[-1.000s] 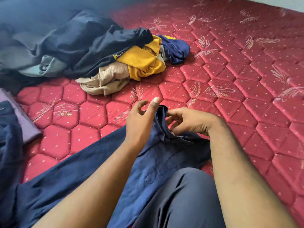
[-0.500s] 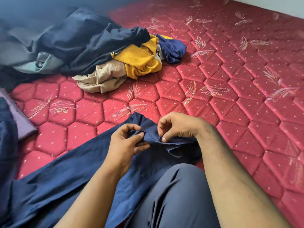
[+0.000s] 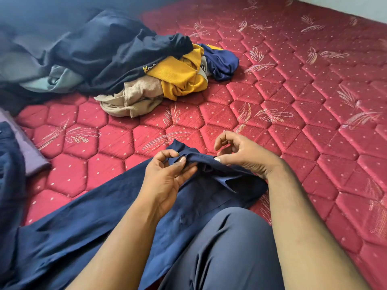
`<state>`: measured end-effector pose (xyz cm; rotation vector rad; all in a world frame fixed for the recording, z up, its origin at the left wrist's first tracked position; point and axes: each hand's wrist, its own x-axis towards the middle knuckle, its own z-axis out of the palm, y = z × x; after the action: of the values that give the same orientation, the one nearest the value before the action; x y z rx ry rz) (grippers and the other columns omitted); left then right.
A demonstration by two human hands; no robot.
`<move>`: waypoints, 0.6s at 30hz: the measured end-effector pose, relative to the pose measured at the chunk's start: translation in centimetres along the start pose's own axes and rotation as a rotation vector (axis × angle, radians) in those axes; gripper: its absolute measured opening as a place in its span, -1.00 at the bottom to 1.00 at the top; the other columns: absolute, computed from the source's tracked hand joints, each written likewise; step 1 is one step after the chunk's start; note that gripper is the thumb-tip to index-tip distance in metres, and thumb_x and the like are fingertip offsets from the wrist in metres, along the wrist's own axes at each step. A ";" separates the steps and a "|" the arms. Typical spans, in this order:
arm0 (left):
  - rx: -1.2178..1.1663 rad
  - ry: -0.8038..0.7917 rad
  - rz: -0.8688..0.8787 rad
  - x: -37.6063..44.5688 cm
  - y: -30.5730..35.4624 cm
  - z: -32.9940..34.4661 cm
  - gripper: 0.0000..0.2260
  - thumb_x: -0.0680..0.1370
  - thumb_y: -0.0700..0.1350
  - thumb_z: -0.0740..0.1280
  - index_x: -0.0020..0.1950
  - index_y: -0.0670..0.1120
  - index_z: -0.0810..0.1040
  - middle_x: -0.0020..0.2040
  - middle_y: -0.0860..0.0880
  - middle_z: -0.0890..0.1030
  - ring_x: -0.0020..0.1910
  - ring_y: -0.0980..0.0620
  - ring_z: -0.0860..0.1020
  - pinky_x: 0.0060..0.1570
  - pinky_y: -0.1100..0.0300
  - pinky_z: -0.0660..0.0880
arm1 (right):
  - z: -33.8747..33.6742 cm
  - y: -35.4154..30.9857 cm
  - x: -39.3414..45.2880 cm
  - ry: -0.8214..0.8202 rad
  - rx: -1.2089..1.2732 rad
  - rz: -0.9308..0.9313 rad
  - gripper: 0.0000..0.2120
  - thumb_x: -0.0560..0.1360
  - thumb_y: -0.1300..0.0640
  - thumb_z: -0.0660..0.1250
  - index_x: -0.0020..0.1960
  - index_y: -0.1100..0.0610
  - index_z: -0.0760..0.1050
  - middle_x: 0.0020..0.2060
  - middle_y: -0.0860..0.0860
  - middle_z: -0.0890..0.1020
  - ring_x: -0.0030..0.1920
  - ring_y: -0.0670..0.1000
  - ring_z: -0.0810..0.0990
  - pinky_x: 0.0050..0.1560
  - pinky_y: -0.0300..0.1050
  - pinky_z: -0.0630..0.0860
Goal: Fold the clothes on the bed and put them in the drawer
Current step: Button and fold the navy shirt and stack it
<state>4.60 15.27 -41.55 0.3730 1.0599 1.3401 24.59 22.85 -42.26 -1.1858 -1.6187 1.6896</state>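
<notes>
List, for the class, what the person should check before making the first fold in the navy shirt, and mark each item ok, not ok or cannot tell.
1. Left hand pinches the navy shirt at its top edge: ok.
2. Right hand pinches the same edge: ok.
3. Shirt lies flat and smoothed: not ok, it is bunched near the hands.
4. Bare red mattress beyond the shirt for folding: ok.
5. Pile of unfolded clothes apart from the shirt: ok.
6. Drawer ready: cannot tell, none in view.
</notes>
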 end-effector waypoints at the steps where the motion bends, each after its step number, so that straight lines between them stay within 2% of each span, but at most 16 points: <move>1: -0.009 0.002 -0.001 0.1 0.1 0.3 -0.77 0.54 -0.47 0.24 -0.07 -0.14 0.43 -0.20 -0.16 0.60 -0.30 -0.08 0.68 -0.23 0.14 0.65 | 0.0 -0.3 -0.1 0.011 -0.041 -0.013 -0.73 0.27 0.22 0.50 -0.11 0.05 0.49 -0.24 -0.08 0.55 -0.20 -0.03 0.48 -0.16 -0.19 0.44; 4: -0.031 0.008 -0.010 0.6 0.2 1.6 -0.77 0.55 -0.46 0.24 -0.06 -0.12 0.42 -0.26 -0.13 0.60 -0.34 -0.05 0.67 -0.26 0.17 0.65 | 0.7 -0.9 0.0 0.027 -0.203 -0.046 -0.71 0.27 0.29 0.57 -0.19 0.08 0.50 -0.32 -0.08 0.51 -0.24 -0.07 0.45 -0.19 -0.23 0.39; 6: -0.048 0.004 -0.016 1.2 0.2 2.6 -0.76 0.55 -0.47 0.23 -0.07 -0.12 0.42 -0.27 -0.13 0.59 -0.36 -0.04 0.66 -0.28 0.17 0.64 | 1.0 -0.9 0.4 0.078 -0.245 -0.063 -0.78 0.32 0.35 0.52 -0.22 0.13 0.52 -0.36 -0.06 0.49 -0.29 -0.08 0.42 -0.25 -0.23 0.36; 8: -0.046 0.000 -0.024 1.8 0.2 3.5 -0.74 0.56 -0.48 0.22 -0.08 -0.12 0.41 -0.26 -0.14 0.58 -0.36 -0.05 0.66 -0.25 0.16 0.65 | 0.7 -0.4 0.9 0.177 -0.211 -0.082 -0.85 0.37 0.37 0.46 -0.21 0.17 0.56 -0.36 -0.04 0.52 -0.31 -0.09 0.43 -0.28 -0.23 0.37; 12: 0.026 0.033 -0.031 3.8 0.3 5.6 -0.74 0.56 -0.49 0.20 -0.06 -0.12 0.38 -0.18 -0.17 0.55 -0.30 -0.08 0.67 -0.24 0.14 0.66 | -1.1 1.3 1.3 0.454 -0.030 -0.103 -0.79 0.46 0.39 0.39 -0.19 0.09 0.61 -0.34 -0.07 0.63 -0.32 -0.19 0.54 -0.21 -0.32 0.48; 15: 0.096 0.000 -0.072 5.6 0.2 7.3 -0.70 0.60 -0.42 0.22 0.24 -0.12 0.34 0.00 -0.18 0.51 -0.19 -0.14 0.65 -0.21 0.08 0.65 | -1.7 2.8 1.9 0.570 0.046 -0.019 -0.76 0.51 0.38 0.34 -0.22 0.08 0.59 -0.34 -0.09 0.63 -0.33 -0.22 0.54 -0.17 -0.30 0.49; 17: 0.180 -0.029 -0.125 6.3 0.0 7.9 -0.56 0.62 -0.38 0.22 0.44 -0.09 0.24 0.10 -0.16 0.49 -0.16 -0.17 0.64 -0.19 0.05 0.64 | -1.7 3.5 2.4 0.544 0.004 0.089 -0.77 0.52 0.35 0.34 -0.21 0.06 0.58 -0.31 -0.04 0.62 -0.32 -0.18 0.52 -0.16 -0.25 0.46; 18: 0.237 -0.025 -0.121 6.4 -0.2 8.0 -0.54 0.62 -0.38 0.21 0.47 -0.08 0.22 0.07 -0.14 0.49 -0.15 -0.18 0.63 -0.16 0.04 0.64 | -1.7 3.6 2.5 0.514 0.005 0.127 -0.80 0.52 0.31 0.36 -0.20 0.06 0.59 -0.31 -0.03 0.61 -0.31 -0.17 0.51 -0.16 -0.25 0.45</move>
<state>10.22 23.71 -40.20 0.4920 1.2052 1.1035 25.50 25.28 -46.19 -1.5892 -1.2412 1.3069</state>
